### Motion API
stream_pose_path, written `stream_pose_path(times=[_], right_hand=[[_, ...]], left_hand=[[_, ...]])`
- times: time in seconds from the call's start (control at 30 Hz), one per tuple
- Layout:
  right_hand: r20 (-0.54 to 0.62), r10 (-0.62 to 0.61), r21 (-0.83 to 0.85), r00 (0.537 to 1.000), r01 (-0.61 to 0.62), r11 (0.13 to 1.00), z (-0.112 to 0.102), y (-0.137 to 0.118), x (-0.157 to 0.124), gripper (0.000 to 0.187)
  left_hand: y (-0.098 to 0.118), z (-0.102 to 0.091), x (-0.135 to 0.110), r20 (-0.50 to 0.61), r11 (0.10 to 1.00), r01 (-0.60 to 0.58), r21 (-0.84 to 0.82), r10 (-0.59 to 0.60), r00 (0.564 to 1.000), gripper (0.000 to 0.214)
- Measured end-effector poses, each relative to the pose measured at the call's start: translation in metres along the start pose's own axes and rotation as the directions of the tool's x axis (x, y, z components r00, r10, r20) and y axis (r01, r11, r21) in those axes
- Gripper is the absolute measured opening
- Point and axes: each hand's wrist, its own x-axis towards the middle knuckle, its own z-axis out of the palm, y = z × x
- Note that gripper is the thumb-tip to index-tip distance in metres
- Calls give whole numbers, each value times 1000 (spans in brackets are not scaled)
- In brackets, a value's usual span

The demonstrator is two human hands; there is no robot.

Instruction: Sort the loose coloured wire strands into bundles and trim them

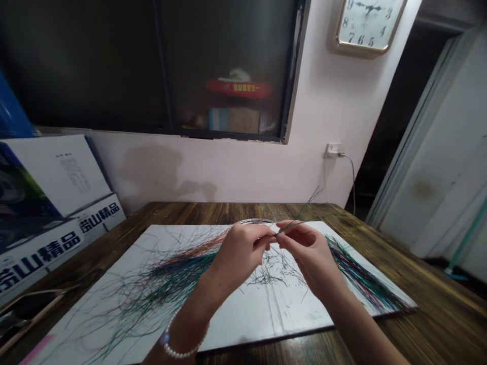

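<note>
- The left hand (241,251), wearing a pearl bracelet (178,342) at the wrist, is closing its fingertips on the lower end of a few thin green strands (293,225).
- The right hand (304,252) is pinching the same strands just beside the left hand, its thumb and fingers nearly closed around them.
- The strands are passing between both hands and are sticking up and away to the right, their loose tips fanning out above the far part of the worktop (422,274).
- Both hands are hovering above a white sheet (236,329), which is lying on the wooden worktop.
- A broad spread of multicoloured strands (178,266) is lying on the sheet below and left of the left hand.
- A tighter band of red, blue and green strands (365,276) is lying along the sheet's right side, well beside the right hand.
- Short dark clippings (274,274) are scattered directly beneath the hands.
- A round metal rim (254,221) is showing just behind the hands.
</note>
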Motion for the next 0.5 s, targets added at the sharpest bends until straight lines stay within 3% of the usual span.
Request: stream_pose_path(times=[0.1,0.23,0.5], right_hand=[[8,-38,11,999,38,999,0,3,0,6],[-18,-68,44,998,69,997,1,6,0,8],[-70,44,149,997,-33,988,1,-1,1,10]], left_hand=[[-2,3,0,-32,986,-104,133,109,994,24],[-3,6,-1,-67,972,-144,186,159,985,20],[-6,17,-3,-150,909,-256,328,318,936,17]])
